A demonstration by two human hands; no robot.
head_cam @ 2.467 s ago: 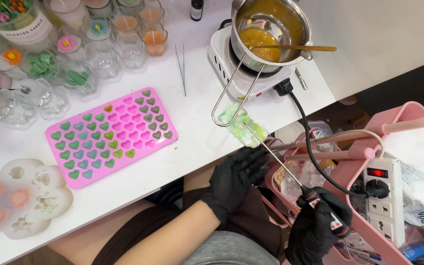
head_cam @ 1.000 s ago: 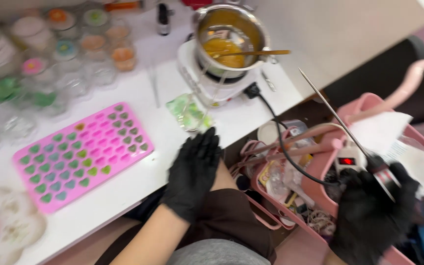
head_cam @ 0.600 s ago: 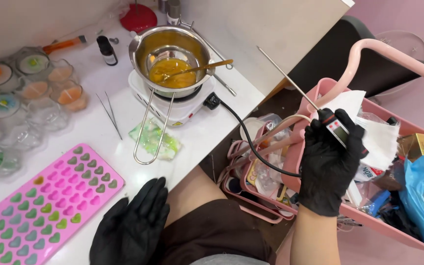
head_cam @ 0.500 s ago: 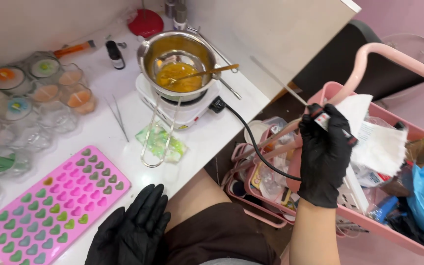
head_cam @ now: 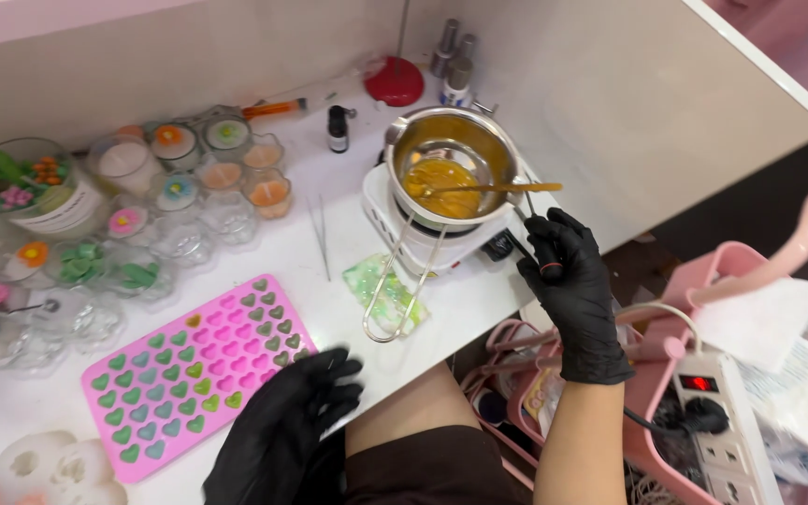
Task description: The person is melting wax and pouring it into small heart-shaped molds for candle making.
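Head view. Right hand [head_cam: 568, 281], black-gloved, is at the desk's right edge beside the small white hotplate [head_cam: 413, 234]. Its fingers are curled shut around a thin probe [head_cam: 526, 229], apparently a thermometer, whose tip points toward the metal melting pot [head_cam: 451, 168]. The pot sits on the hotplate near the desk's far right corner, with amber melted wax [head_cam: 441, 175] pooled in its bottom and a wooden stirrer [head_cam: 493, 188] lying across the rim.

Left hand [head_cam: 282, 435], also gloved, rests flat and spread on the desk's near edge, holding nothing, just beside the pink heart mould [head_cam: 194, 369].

Judgement: for a sound reading, the probe tip belongs in the wax itself, clear of the pot's metal floor and wall, held steady. The pot's wire handle [head_cam: 399, 285] juts toward the near edge; a sleeve could catch it.
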